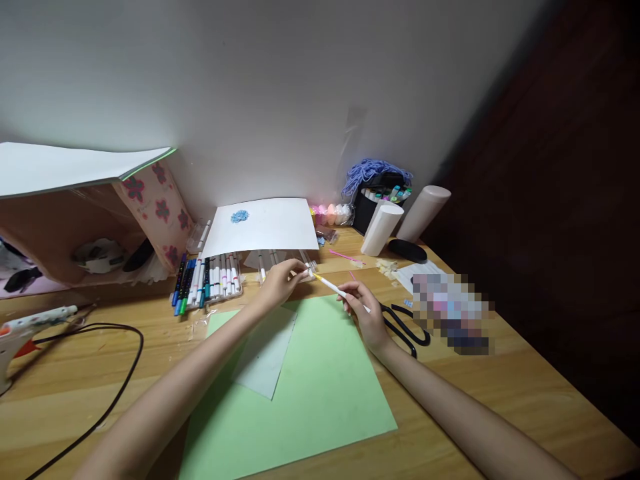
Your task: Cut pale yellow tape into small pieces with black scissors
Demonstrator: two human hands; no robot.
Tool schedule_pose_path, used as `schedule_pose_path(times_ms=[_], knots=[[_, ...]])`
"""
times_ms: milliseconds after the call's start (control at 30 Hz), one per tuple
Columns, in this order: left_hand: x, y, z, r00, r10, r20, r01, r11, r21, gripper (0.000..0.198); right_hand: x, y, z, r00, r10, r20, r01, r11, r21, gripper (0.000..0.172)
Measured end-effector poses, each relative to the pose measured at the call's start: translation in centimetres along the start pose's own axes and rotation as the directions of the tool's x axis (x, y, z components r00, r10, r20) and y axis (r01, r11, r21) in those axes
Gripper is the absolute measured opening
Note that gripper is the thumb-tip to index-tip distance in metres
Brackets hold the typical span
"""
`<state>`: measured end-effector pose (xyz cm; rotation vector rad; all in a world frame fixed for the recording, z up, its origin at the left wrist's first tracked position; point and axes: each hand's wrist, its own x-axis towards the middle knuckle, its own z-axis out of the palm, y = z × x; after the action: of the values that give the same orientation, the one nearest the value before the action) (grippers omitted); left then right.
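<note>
My right hand (364, 310) is closed round a thin white marker (331, 286) with a yellow end, which points up and left. My left hand (284, 281) pinches a small white piece, which looks like the marker's cap (310, 273), right at that yellow end. Whether the two parts touch is too small to tell. Below both hands lies a light green sheet (320, 373), with a smaller pale paper (265, 353) on it, partly behind my left forearm. Black-handled scissors (407, 330) rest just right of my right hand.
Several markers (215, 279) lie at the back left, beneath a white sheet (270, 227) bearing a blue patch. A flowered box (159, 207) and a glue gun (37, 323) with its cord are left. White cylinders (383, 230) and a black pen holder (364, 212) stand back right.
</note>
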<state>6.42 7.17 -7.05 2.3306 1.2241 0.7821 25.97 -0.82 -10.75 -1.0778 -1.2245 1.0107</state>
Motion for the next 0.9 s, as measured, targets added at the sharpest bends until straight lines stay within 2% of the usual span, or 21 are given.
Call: schedule_pose_path(times_ms=[167,367,500,600,767,900], knots=[[-1.1,0.3,-0.8,1.000,0.025,-0.018,-0.027,0.990,-0.142,0.015,-0.2,-0.3,0.1,0.997,-0.012,0.070,0.010,1.000,0.027,0.013],[-1.4,0.3,-1.5,0.999,0.053,0.003,-0.052,0.985,-0.162,0.015,-0.5,-0.4,-0.1,0.998,-0.031,0.062,0.028,0.999,0.039,0.011],[-1.7,0.4,-1.7,0.993,0.101,0.068,-0.090,0.986,-0.142,0.015,-0.3,-0.3,-0.1,0.995,-0.009,0.103,0.000,0.996,0.086,0.010],[-1.8,0.6,-1.7,0.975,0.166,0.146,-0.150,0.982,-0.114,0.015,0.0,-0.2,-0.1,0.987,0.065,0.146,-0.091,0.980,0.178,0.010],[-2.6,1.1,-2.0,0.945,0.199,0.259,-0.195,0.980,-0.041,0.021,-0.2,-0.3,-0.1,0.946,0.138,0.294,-0.225,0.931,0.287,0.014],[-3.9,1.8,-3.7,0.930,0.161,0.331,-0.171,0.985,0.003,0.027,-0.7,-0.8,0.0,0.867,0.123,0.484,-0.298,0.905,0.303,0.016]])
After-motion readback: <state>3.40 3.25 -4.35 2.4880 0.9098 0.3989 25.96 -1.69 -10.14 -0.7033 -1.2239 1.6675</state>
